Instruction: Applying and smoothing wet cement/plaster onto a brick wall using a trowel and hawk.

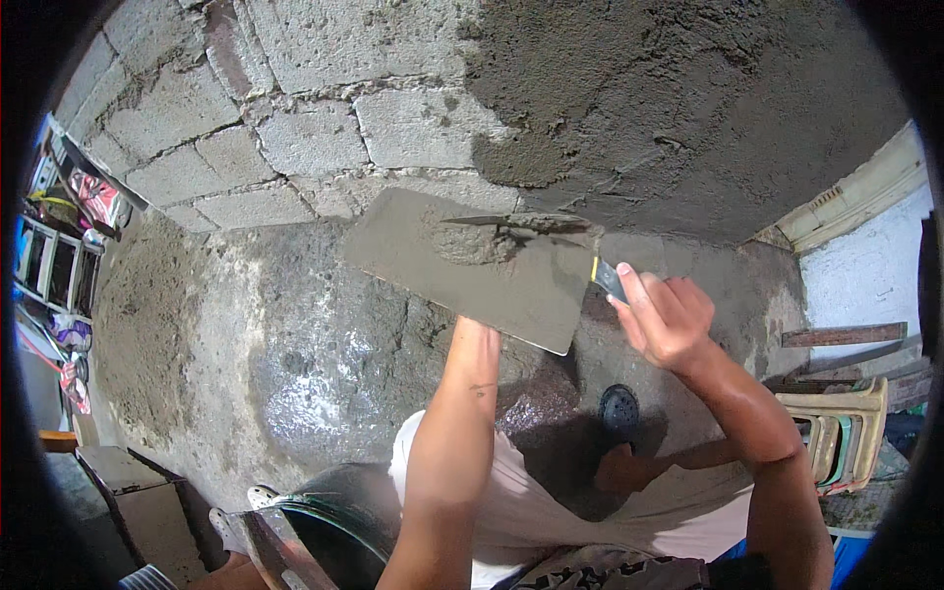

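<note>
My left forearm runs up beneath a flat rectangular plasterer's hawk [403, 236] coated in grey mortar. The board covers the fingers of my left hand [479, 332], which bears it from below. A trowel [608, 279] with a dark handle and a yellow band is gripped in my right hand [669, 320]. Its thin blade lies nearly edge-on over the hawk, touching a small heap of wet mortar [477, 246]. Past the hawk rises a block wall [315, 138], bare on the left and covered in dark wet plaster [678, 108] on the right.
A dark bucket [339, 521] stands at the lower left, close to my left arm. Stacked plastic stools [841, 438] are at the right. A metal ladder [49, 261] and bagged items line the far left. My dark shoe [619, 408] rests on the wet, mortar-stained floor [216, 364].
</note>
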`<action>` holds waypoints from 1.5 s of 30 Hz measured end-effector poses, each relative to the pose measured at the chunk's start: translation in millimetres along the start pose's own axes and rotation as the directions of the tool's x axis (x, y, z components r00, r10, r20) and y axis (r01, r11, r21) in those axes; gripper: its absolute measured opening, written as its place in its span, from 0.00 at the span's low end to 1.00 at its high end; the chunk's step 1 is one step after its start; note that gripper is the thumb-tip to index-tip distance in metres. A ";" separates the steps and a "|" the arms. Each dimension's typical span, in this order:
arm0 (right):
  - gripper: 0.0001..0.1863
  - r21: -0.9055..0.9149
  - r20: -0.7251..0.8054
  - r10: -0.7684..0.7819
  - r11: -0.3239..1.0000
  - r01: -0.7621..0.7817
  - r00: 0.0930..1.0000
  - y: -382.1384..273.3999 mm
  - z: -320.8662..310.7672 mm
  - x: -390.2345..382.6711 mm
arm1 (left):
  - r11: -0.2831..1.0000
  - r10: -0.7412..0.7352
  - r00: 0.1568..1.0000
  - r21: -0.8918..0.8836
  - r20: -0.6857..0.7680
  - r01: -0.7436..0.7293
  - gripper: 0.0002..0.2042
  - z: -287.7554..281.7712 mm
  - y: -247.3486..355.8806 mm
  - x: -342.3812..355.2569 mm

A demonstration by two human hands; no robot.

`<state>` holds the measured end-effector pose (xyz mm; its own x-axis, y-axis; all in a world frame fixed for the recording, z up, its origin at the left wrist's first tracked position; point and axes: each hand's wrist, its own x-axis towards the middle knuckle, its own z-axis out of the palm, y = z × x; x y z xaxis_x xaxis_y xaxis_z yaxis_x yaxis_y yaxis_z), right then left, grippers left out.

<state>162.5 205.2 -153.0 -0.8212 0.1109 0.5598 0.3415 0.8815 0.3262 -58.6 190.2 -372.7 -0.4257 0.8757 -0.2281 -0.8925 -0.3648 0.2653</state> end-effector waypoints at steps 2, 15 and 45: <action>0.26 -0.024 -0.002 0.000 1.000 0.000 1.000 8.9 -9.0 0.2 | 0.997 -0.033 0.999 0.068 0.021 0.032 0.28 0.4 -2.9 3.3; 0.12 0.066 0.297 0.737 0.618 -0.783 0.607 67.4 -71.1 -46.0 | 0.955 0.273 0.916 -0.035 -0.293 -0.295 0.31 39.7 13.3 52.7; 0.12 0.043 0.491 0.739 0.508 -0.860 0.461 92.2 -72.9 -52.0 | 0.955 0.286 0.953 0.108 -0.098 -0.275 0.31 290.3 129.4 58.1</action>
<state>270.0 247.2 -96.5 -0.3505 0.9281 0.1256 0.8604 0.3721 -0.3483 -155.5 285.8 -79.6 -0.6756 0.6993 -0.2336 -0.7193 -0.5556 0.4170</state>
